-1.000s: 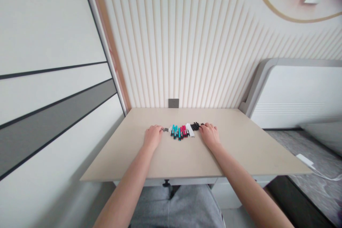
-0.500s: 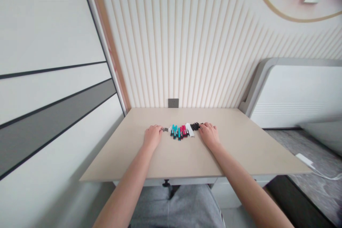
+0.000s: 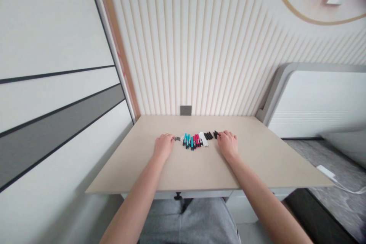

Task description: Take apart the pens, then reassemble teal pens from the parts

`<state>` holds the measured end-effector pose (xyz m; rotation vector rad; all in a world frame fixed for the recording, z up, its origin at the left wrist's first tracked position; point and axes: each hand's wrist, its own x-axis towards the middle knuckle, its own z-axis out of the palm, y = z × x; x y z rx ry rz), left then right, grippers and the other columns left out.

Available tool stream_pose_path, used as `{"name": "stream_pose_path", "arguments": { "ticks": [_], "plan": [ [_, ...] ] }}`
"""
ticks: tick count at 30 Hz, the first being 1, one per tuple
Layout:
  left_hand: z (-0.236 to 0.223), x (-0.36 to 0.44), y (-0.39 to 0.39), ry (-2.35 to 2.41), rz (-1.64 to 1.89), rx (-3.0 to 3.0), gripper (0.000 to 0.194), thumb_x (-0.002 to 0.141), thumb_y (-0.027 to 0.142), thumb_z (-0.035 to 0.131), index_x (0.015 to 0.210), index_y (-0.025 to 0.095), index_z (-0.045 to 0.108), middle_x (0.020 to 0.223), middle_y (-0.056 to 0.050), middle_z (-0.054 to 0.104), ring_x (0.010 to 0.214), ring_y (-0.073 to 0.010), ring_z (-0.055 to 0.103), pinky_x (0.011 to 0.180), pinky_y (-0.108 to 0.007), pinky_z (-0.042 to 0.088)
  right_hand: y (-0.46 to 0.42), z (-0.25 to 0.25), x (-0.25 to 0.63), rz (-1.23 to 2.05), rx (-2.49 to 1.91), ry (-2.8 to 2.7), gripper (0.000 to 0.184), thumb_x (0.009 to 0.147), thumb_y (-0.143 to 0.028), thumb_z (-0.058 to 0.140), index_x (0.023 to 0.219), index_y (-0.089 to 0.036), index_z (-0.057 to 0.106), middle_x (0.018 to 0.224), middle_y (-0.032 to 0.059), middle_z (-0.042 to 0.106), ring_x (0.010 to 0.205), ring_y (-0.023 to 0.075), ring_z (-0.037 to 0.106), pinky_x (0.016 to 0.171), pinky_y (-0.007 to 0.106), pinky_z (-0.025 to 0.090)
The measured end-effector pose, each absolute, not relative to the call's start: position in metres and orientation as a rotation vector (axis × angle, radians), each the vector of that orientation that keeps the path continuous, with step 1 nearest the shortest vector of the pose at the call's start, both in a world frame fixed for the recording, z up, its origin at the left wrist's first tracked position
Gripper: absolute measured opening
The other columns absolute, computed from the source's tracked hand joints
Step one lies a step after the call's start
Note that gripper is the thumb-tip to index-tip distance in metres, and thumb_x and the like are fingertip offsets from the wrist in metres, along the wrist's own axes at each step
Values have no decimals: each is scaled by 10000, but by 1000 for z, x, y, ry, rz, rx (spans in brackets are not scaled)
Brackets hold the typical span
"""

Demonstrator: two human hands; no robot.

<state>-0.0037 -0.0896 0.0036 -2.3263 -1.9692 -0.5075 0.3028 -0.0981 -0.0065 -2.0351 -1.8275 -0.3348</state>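
A row of markers (image 3: 194, 141) lies across the middle of the beige table (image 3: 257, 160), grouped by colour: teal, then red, white and black. My right hand (image 3: 227, 144) rests at the row's right end, its fingertips against a black marker (image 3: 215, 134). Whether those fingers grip it, I cannot tell. My left hand (image 3: 164, 146) lies palm down at the left end, holding nothing. A small grey object (image 3: 177, 138) sits just beyond its fingertips.
A ribbed cream wall with a grey socket (image 3: 185, 110) stands behind the table. A tall white-and-grey panel (image 3: 114, 45) runs along the left. A white unit (image 3: 311, 103) stands at right, with a white plug and cable (image 3: 324, 170) on the grey floor. My grey-trousered lap (image 3: 183, 221) is below.
My right hand has shifted slightly to the right, and the black marker at the row's end now lies a little apart from the other black ones. My left hand has not moved.
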Motion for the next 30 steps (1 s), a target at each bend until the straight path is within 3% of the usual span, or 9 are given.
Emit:
{"name": "stream_pose_path", "arguments": {
  "ticks": [30],
  "plan": [
    [4,-4,-89,-1994,-505,-2330,212,916,233,493,1019,260,677,1075,-48,676,1034,-224,566,862,-333,409,-99,-5,302,-258,-2051,-1846,280,970,-300,420,1022,-233,687,1040,83,659,1001,216,538,807,327,284]
  ]
}}
